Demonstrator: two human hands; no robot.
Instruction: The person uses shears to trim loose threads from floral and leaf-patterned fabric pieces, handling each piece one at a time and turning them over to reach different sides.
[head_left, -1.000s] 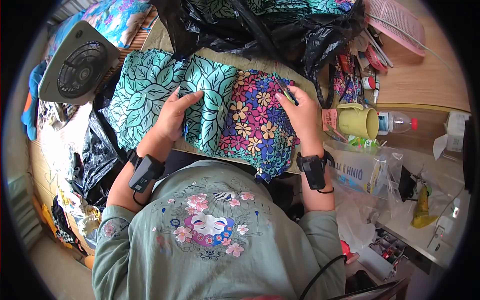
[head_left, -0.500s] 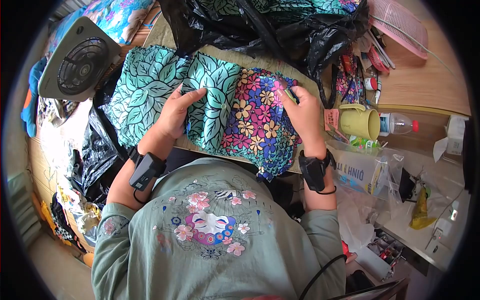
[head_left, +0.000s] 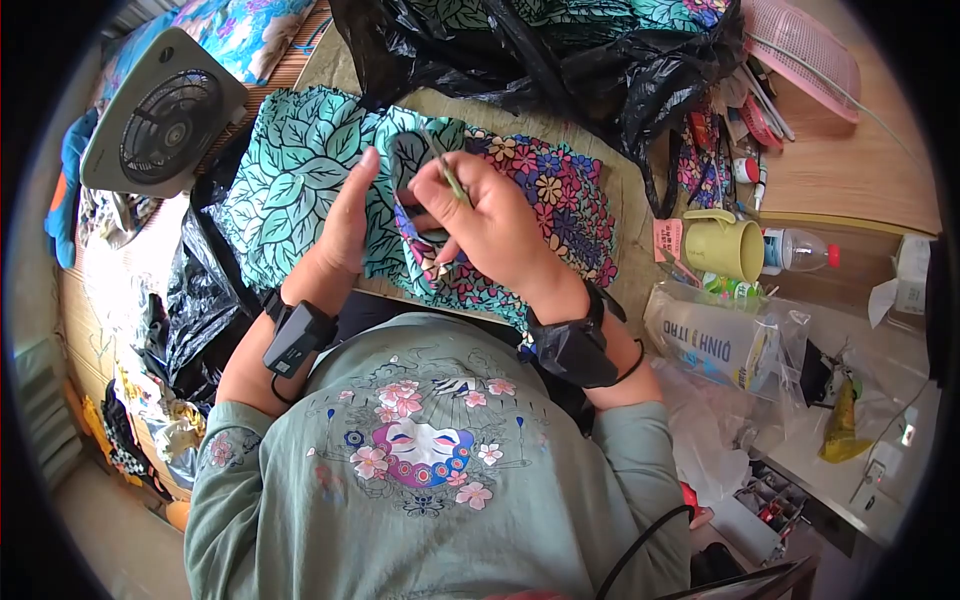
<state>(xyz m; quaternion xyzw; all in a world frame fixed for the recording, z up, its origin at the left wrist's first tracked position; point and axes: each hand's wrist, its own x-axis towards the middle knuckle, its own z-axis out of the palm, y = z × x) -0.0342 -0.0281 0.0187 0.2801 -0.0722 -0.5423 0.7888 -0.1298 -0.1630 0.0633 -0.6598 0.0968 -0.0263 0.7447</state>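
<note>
A piece of green leaf-print fabric [head_left: 300, 180] lies spread on the table's left part, with floral fabric [head_left: 570, 195] in pink, blue and yellow at its right. My left hand [head_left: 350, 215] rests at the leaf fabric's edge, thumb up and apart from the fingers, which are partly hidden. My right hand [head_left: 485, 220] has crossed to the middle, fingers curled round a small yellow-green tool [head_left: 452, 180], with a folded, blurred flap of the fabric beneath the fingertips. Whether the fingertips also pinch the flap is unclear.
Black plastic bags [head_left: 520, 70] with more fabric lie at the back. A grey fan [head_left: 165, 120] stands at the left. On the right are a yellow mug [head_left: 725, 248], a plastic bottle [head_left: 800, 249], a pink basket [head_left: 805, 60] and a clear bag [head_left: 725, 335].
My right hand has moved left from the floral fabric to the middle, still with the tool. The green fold there now shows a turned flap with floral print. My left hand has barely moved.
</note>
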